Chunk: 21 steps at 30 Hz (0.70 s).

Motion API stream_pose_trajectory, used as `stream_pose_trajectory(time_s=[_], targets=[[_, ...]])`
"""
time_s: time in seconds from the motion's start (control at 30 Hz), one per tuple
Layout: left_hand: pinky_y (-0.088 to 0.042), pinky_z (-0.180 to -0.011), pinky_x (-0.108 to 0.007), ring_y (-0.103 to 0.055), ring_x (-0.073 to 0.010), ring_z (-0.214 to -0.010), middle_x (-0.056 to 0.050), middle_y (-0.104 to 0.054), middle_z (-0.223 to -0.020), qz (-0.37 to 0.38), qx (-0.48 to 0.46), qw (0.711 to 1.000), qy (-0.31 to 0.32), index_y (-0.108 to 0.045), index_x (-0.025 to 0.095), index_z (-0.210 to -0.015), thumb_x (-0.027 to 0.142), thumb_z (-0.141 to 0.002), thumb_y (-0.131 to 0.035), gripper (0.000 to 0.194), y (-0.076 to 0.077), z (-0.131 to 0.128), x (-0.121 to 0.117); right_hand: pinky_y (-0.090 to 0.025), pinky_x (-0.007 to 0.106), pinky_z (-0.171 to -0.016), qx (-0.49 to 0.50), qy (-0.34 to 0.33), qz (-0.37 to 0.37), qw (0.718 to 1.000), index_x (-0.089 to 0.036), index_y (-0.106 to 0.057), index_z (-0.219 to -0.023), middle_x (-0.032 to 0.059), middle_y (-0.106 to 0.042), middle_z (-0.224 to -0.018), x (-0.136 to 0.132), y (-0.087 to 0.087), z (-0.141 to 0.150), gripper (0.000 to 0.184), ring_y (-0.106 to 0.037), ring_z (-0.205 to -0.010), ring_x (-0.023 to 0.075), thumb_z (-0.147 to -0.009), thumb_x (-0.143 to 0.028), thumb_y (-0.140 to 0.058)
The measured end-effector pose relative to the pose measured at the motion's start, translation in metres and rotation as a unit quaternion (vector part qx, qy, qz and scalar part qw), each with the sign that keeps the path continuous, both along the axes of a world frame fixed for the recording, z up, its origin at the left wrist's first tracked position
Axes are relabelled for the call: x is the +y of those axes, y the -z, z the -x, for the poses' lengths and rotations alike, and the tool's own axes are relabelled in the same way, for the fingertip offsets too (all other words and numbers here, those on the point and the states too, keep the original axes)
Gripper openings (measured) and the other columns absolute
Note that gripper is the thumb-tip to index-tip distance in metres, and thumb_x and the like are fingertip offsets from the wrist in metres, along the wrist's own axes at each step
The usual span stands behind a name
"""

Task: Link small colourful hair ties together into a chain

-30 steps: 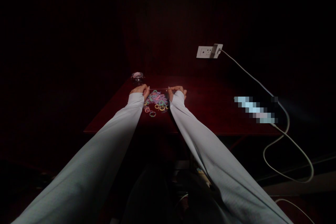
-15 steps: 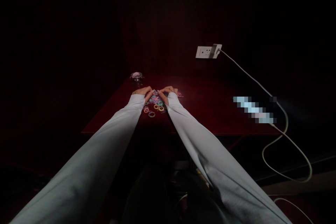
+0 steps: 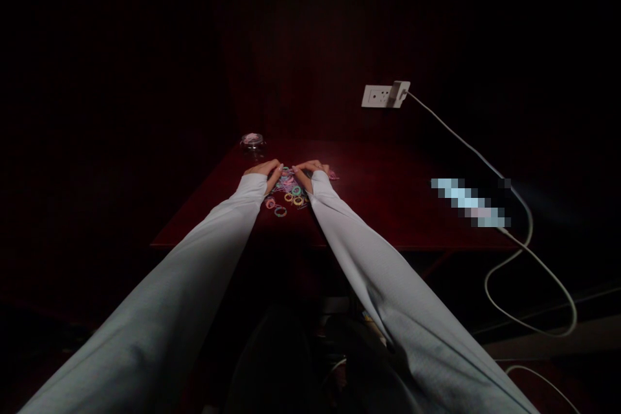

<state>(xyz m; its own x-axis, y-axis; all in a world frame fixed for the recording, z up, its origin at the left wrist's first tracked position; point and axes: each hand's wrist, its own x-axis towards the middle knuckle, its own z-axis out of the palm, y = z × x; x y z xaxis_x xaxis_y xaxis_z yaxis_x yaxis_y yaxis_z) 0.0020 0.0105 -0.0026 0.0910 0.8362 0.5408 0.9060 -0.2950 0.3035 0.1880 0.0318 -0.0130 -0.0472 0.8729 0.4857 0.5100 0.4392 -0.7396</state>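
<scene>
A loose pile of colourful hair ties (image 3: 288, 185) lies on the dark red table, with several yellow, green and pink rings spread along its near side. My left hand (image 3: 264, 169) is at the pile's left edge, thumb and fingertips pinched together. Facing it from the right, my right hand (image 3: 310, 169) is also closed in a pinch, a small gap from the left one. Whatever the fingertips hold is too small to make out. Pink hair ties (image 3: 333, 175) show just beyond the right hand.
A small clear jar (image 3: 253, 142) with something pink in it stands at the back left of the table (image 3: 388, 207). On the right lies a pixelated device (image 3: 468, 202) with a white cable (image 3: 532, 226) running to a charger (image 3: 400, 94) in the wall socket.
Both hands stay at the pile. My left fingertips have drawn slightly to the left, so the gap between the hands is a little wider.
</scene>
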Motion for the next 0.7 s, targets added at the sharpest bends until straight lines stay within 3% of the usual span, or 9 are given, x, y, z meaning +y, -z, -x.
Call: stream_pose_trajectory(time_s=[0.27, 0.5, 0.7], targets=[[-0.049, -0.077, -0.027, -0.070, -0.0203, -0.089, -0.002, -0.079, -0.098, 0.017, -0.022, 0.998, 0.063, -0.072, 0.025, -0.106, 0.042, -0.096, -0.062, 0.022, -0.0028, 0.0019, -0.0023, -0.040, 0.034, -0.102, 0.001, 0.001, 0.000, 1.000, -0.028, -0.084, -0.091, 0.0042, -0.073, -0.105, -0.0008, -0.0017, 0.0014, 0.027, -0.055, -0.113, 0.0230, -0.100, -0.050, -0.071], [-0.050, -0.079, -0.028, -0.070, -0.0206, -0.092, -0.003, -0.078, -0.101, 0.001, -0.029, 0.998, 0.048, -0.073, 0.026, -0.114, 0.035, -0.096, -0.060, 0.024, -0.0056, -0.0006, -0.0060, -0.040, 0.036, -0.103, -0.001, -0.012, 0.006, 1.000, -0.029, -0.084, -0.090, 0.0024, -0.074, -0.107, -0.0014, -0.0014, -0.0005, 0.017, -0.054, -0.116, 0.0235, -0.097, -0.042, -0.074], [-0.048, -0.076, -0.028, -0.068, -0.0201, -0.089, -0.004, -0.078, -0.104, -0.002, 0.005, 0.997, 0.082, -0.076, 0.025, -0.113, 0.037, -0.096, -0.057, 0.028, -0.0041, 0.0013, -0.0041, -0.038, 0.036, -0.106, -0.002, -0.024, 0.014, 1.000, -0.028, -0.083, -0.085, 0.0023, -0.076, -0.106, -0.0003, -0.0022, 0.0010, 0.025, -0.055, -0.117, 0.0235, -0.098, -0.046, -0.073]])
